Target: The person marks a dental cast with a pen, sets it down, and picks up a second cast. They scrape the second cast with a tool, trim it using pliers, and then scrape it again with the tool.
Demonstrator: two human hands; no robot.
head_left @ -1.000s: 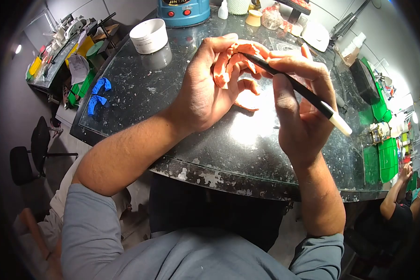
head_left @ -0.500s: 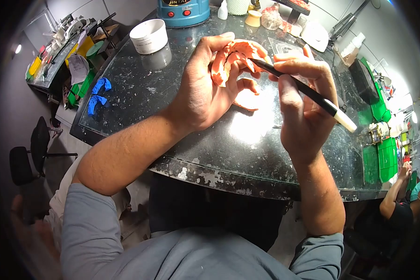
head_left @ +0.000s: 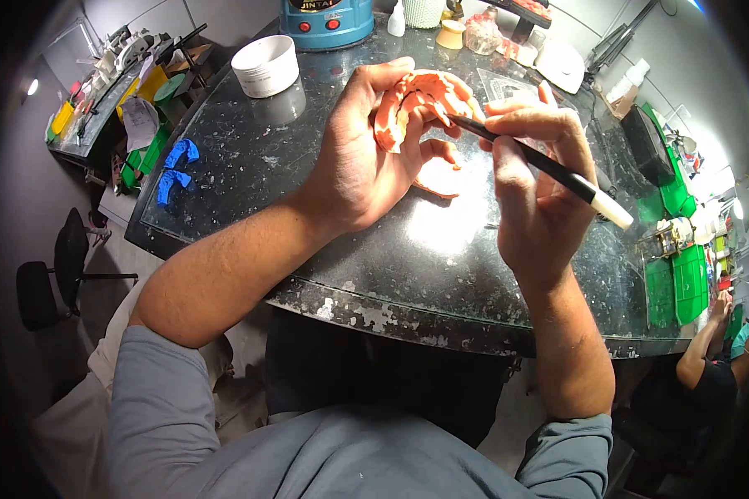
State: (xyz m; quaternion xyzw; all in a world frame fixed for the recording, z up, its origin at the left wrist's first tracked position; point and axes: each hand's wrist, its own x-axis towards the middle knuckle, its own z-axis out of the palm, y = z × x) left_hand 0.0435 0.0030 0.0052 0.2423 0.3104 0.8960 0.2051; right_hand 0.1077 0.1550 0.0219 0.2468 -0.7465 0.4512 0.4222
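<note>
My left hand (head_left: 354, 162) is closed around an orange dental cast (head_left: 391, 116), a horseshoe-shaped arch with dark pencil-like lines along its ridge. It is held up above the bench, tilted toward me. In my right hand (head_left: 541, 175) is a slim black marker (head_left: 558, 170) with a white rear end. Its tip points left and meets or nearly meets the right side of the cast; exact contact cannot be made out. Below the left fingers, a second orange curved piece (head_left: 438, 192) lies on the bench, partly hidden by the hand.
The dark, chipped bench (head_left: 250, 191) carries two blue arch-shaped pieces (head_left: 177, 170) at left, a white tub (head_left: 265, 66) and a blue machine (head_left: 328, 23) at the back. Green trays (head_left: 689, 283) stand at right. Another person's arm (head_left: 697, 353) shows at far right.
The marker's tip has drawn back slightly to the right and down from the inside of the cast toward its edge. The cast has shifted very little.
</note>
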